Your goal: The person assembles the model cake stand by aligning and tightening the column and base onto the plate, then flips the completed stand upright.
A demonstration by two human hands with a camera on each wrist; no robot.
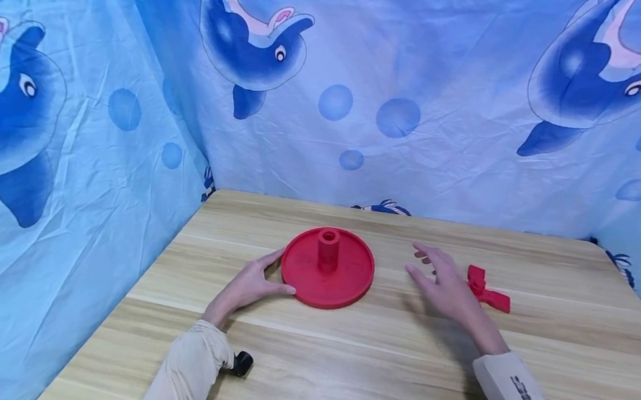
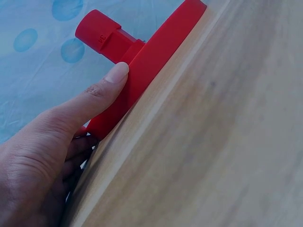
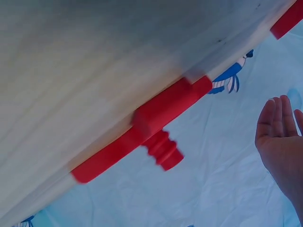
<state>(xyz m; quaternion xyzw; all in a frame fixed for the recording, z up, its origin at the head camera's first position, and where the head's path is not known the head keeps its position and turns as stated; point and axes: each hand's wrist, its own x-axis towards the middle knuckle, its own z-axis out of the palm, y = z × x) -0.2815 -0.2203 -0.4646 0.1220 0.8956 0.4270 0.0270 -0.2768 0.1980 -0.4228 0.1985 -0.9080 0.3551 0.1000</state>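
Note:
A round red disc (image 1: 301, 267) with a low raised rim lies flat on the table, and a hollow red post (image 1: 328, 254) stands up from its middle. My left hand (image 1: 251, 284) holds the disc's left side, thumb (image 2: 106, 85) on the near edge and fingers farther round the rim. To the right, my right hand (image 1: 447, 287) hovers above the table with its fingers extended and nothing in them. Just beyond that hand lies a smaller red piece (image 1: 493, 299) with flat arms; the right wrist view shows a ridged stem (image 3: 164, 150) sticking up from it.
The wooden table (image 1: 302, 363) ends at a back edge, where a blue curtain (image 1: 448, 175) printed with dolphins hangs. Another curtain side (image 1: 87, 213) runs along the left. A black wrist device (image 1: 242, 364) juts from the left sleeve.

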